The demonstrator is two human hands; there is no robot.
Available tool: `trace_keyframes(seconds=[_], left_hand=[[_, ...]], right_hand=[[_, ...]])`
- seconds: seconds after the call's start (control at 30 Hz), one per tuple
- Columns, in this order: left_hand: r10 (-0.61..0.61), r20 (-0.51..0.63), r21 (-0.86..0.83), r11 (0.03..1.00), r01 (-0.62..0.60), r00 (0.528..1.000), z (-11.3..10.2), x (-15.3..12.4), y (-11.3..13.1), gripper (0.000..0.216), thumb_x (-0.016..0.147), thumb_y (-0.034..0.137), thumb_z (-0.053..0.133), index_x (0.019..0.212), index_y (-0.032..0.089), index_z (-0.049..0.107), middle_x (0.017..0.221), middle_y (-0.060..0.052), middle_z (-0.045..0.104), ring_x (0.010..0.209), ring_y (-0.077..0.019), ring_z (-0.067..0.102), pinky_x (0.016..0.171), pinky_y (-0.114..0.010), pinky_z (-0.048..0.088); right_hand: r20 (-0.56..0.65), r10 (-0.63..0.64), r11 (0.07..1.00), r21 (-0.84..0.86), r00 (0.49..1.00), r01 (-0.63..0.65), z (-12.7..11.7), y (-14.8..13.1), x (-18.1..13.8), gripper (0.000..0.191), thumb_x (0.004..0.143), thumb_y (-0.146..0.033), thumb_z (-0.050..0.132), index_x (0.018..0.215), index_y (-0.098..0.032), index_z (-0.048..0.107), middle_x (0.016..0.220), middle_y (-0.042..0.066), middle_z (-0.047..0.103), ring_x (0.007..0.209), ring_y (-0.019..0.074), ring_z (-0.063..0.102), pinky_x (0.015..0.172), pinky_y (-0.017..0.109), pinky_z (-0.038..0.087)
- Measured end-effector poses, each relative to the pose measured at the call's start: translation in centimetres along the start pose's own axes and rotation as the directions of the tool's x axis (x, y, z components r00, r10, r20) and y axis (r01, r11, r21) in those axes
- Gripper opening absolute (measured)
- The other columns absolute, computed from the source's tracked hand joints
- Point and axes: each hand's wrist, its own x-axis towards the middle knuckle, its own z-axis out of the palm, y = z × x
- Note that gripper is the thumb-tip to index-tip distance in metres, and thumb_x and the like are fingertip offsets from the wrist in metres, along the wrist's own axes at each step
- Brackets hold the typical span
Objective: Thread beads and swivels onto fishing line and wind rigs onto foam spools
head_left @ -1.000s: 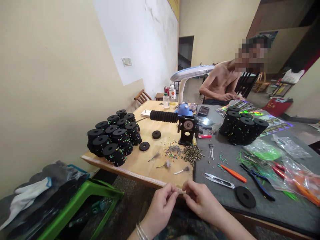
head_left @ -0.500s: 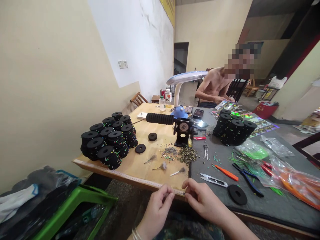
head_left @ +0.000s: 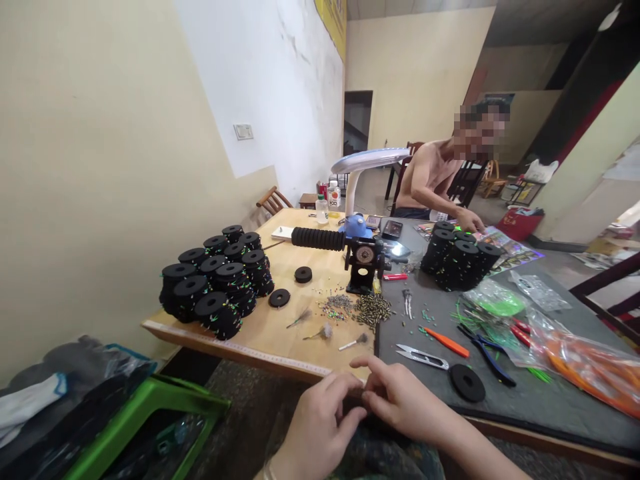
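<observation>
My left hand (head_left: 324, 419) is at the table's front edge, its fingers curled with thumb toward forefinger. My right hand (head_left: 403, 402) meets it there, thumb bent in and forefinger stretched over the left fingertips. Both seem to pinch something too small or hidden to make out. Just beyond them lie a small white-handled brush (head_left: 353, 342), a pile of brass-coloured beads (head_left: 373, 309) and some grey beads (head_left: 339, 302). Right of my right hand are thread snips (head_left: 423, 356) and a black foam spool (head_left: 467, 383).
Stacked black foam spools (head_left: 210, 265) fill the table's left side; more spools (head_left: 457, 257) stand at right. A black winding device (head_left: 364, 260) and desk lamp (head_left: 356, 223) stand mid-table. Pliers (head_left: 487, 357), an orange tool (head_left: 447, 341) and plastic bags (head_left: 575, 353) lie rightward. A co-worker (head_left: 433, 173) sits opposite.
My left hand has moved right, so the fingers of both hands now meet. The co-worker's arm has stretched out over the shiny sheets. The whole view has shifted slightly.
</observation>
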Motion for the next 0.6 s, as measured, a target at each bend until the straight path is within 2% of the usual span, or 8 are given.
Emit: trace_keyframes(seconds=[0.07,0.17,0.27,0.37,0.4,0.47,0.53,0.6], left_hand=[[0.039,0.039,-0.013,0.999,-0.038,0.998,0.1,0.3,0.4,0.014,0.083,0.019,0.053,0.086,0.022,0.066,0.079,-0.004,0.066,0.07,-0.0185,0.058,0.064,-0.025,0.041],[0.035,0.052,-0.059,0.998,-0.032,0.998,0.4,0.3,0.3,0.021,0.087,0.021,0.048,0.075,0.021,0.065,0.075,-0.005,0.066,0.073,-0.0191,0.059,0.066,-0.025,0.041],[-0.071,0.078,-0.179,0.98,0.084,0.994,0.7,-0.1,-0.3,0.019,0.087,0.028,0.051,0.075,0.019,0.062,0.068,-0.003,0.062,0.065,-0.0163,0.056,0.061,-0.023,0.041],[-0.136,0.177,-0.331,0.925,0.189,0.975,1.0,-0.7,-1.5,0.026,0.088,0.039,0.049,0.076,0.018,0.056,0.066,-0.003,0.061,0.059,-0.0135,0.052,0.055,-0.022,0.04],[-0.148,0.212,-0.368,0.903,0.22,0.966,1.1,-0.9,-2.0,0.028,0.088,0.043,0.048,0.078,0.018,0.054,0.068,-0.003,0.062,0.056,-0.0124,0.05,0.053,-0.021,0.039],[-0.157,0.281,-0.418,0.868,0.268,0.947,1.4,-1.4,-3.3,0.034,0.086,0.052,0.046,0.08,0.019,0.051,0.072,-0.003,0.064,0.053,-0.0107,0.048,0.05,-0.021,0.037],[-0.164,0.336,-0.421,0.854,0.304,0.927,1.8,-1.9,-4.5,0.042,0.082,0.062,0.046,0.079,0.019,0.049,0.071,-0.003,0.064,0.05,-0.0099,0.047,0.047,-0.02,0.035],[-0.166,0.366,-0.399,0.861,0.316,0.916,2.1,-2.4,-5.6,0.045,0.079,0.065,0.047,0.077,0.02,0.049,0.069,-0.003,0.063,0.05,-0.01,0.047,0.047,-0.02,0.035]], right_hand=[[0.052,0.012,0.998,0.053,0.999,-0.015,-0.2,-0.3,-0.1,0.049,0.076,-0.01,0.048,0.123,-0.024,0.049,0.068,-0.004,0.07,0.061,0.0137,0.063,0.059,0.02,0.042],[0.105,0.033,0.993,0.108,0.994,-0.044,-0.6,-0.4,-0.6,0.048,0.077,-0.011,0.048,0.124,-0.022,0.05,0.068,-0.003,0.072,0.059,0.0125,0.062,0.059,0.019,0.043],[0.103,0.065,0.994,0.075,0.993,-0.073,-0.7,-0.1,-1.4,0.044,0.075,-0.011,0.052,0.117,-0.022,0.057,0.067,-0.004,0.073,0.056,0.0117,0.06,0.057,0.018,0.042],[0.066,0.079,0.997,0.019,0.995,-0.08,-0.6,0.7,-2.5,0.041,0.074,-0.011,0.054,0.112,-0.023,0.06,0.074,-0.003,0.074,0.062,0.0126,0.064,0.062,0.019,0.044],[0.016,0.075,0.997,-0.024,0.997,-0.074,-0.7,1.2,-2.9,0.039,0.074,-0.011,0.055,0.11,-0.023,0.061,0.079,-0.002,0.075,0.068,0.0139,0.066,0.066,0.02,0.045],[-0.169,0.068,0.981,-0.166,0.983,-0.096,-1.1,2.4,-3.9,0.031,0.077,-0.014,0.054,0.105,-0.023,0.064,0.092,0.002,0.073,0.084,0.0177,0.066,0.075,0.025,0.046],[-0.419,0.077,0.923,-0.313,0.905,-0.223,-1.9,4.0,-5.3,0.024,0.083,-0.02,0.051,0.103,-0.022,0.064,0.101,0.007,0.07,0.096,0.0222,0.062,0.083,0.031,0.045],[-0.62,0.107,0.829,-0.376,0.777,-0.414,-2.8,5.7,-6.8,0.024,0.087,-0.025,0.047,0.105,-0.021,0.062,0.102,0.01,0.069,0.098,0.0251,0.061,0.084,0.035,0.045]])
